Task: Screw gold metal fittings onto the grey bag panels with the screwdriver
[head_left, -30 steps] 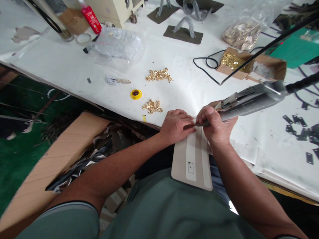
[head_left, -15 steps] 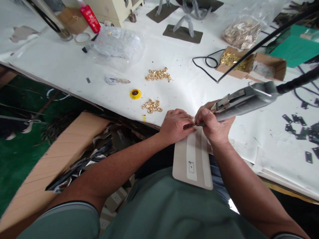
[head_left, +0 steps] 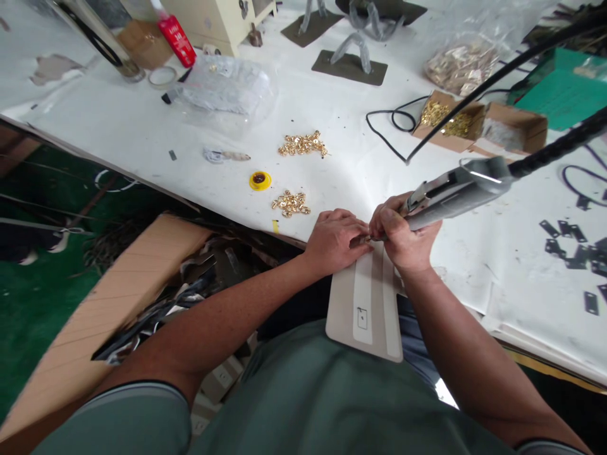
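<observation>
My right hand (head_left: 404, 235) is wrapped around a grey electric screwdriver (head_left: 455, 193), which slants down to the left. Its tip meets the upper part of a beige panel (head_left: 348, 316) with pale lengthwise strips and a small marked rectangle. My left hand (head_left: 334, 239) grips that panel's upper end, fingers bent close beside the tip. Whatever small part sits under those fingertips is mostly hidden. The panel's lower end rests against my shirt. Just left of my hands lies a small heap of gold-coloured metal fittings (head_left: 291, 203), with a larger heap (head_left: 303, 145) behind it.
A yellow round container (head_left: 260, 181) stands by the heaps. Small cardboard boxes (head_left: 515, 129) and a black cable (head_left: 386, 129) are at the right rear. Dark metal plates (head_left: 576, 253) lie scattered far right. Beyond are handled plates (head_left: 348, 67) and a red bottle (head_left: 176, 39).
The screwdriver's rear end has shifted slightly left and its cable has moved with it. Both hands stay at the panel's upper end. The view has shifted a little.
</observation>
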Action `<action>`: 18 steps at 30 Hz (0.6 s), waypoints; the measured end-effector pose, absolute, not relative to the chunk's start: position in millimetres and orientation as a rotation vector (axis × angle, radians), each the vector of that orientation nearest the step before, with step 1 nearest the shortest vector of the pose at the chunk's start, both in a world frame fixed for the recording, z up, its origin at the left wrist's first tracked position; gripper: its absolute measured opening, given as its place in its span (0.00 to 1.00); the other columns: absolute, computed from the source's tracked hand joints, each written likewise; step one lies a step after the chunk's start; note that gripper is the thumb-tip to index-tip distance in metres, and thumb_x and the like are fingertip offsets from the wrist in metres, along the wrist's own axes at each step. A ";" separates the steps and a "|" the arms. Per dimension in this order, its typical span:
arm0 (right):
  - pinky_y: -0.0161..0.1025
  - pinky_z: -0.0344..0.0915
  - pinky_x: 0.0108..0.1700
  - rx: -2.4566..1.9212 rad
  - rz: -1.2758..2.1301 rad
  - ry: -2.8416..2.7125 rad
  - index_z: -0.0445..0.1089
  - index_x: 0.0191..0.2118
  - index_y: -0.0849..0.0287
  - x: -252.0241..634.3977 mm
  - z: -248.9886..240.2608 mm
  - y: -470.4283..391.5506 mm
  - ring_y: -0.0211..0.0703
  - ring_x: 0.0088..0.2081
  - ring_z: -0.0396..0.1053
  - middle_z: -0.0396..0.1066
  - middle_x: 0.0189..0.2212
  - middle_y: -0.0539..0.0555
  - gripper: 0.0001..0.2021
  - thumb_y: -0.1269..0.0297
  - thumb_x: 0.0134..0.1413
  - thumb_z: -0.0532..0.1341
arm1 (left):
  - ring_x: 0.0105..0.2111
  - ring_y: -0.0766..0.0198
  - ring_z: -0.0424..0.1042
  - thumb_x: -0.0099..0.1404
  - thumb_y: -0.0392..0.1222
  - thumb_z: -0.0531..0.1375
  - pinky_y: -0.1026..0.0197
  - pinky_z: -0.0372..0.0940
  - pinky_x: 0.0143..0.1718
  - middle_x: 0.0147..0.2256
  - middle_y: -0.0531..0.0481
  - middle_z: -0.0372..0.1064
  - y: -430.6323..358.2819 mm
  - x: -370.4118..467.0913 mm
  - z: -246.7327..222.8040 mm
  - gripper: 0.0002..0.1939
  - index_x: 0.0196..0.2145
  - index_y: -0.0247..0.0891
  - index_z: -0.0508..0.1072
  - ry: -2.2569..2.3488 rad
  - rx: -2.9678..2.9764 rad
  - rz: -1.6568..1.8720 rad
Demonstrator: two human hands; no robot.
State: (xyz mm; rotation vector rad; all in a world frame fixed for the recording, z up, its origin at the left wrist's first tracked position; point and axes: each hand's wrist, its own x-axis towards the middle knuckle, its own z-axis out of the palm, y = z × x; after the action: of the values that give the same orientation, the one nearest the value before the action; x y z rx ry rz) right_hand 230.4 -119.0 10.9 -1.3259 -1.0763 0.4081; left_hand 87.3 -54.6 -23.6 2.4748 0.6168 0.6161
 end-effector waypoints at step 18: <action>0.37 0.64 0.25 -1.328 0.548 -0.864 0.67 0.24 0.58 223.6 13.5 -126.5 0.37 0.23 0.64 0.66 0.20 0.48 0.21 0.48 0.53 0.71 | 0.53 0.52 0.71 0.64 0.49 0.69 0.46 0.60 0.55 0.47 0.50 0.81 -57.1 84.9 -18.4 0.12 0.44 0.44 0.80 0.647 2.501 0.596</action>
State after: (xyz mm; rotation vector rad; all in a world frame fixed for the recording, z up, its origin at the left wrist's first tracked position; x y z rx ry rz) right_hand 223.6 -126.5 13.5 -1.3283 -0.8643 0.5483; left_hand 84.9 -57.1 -18.4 2.5009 0.6470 0.5960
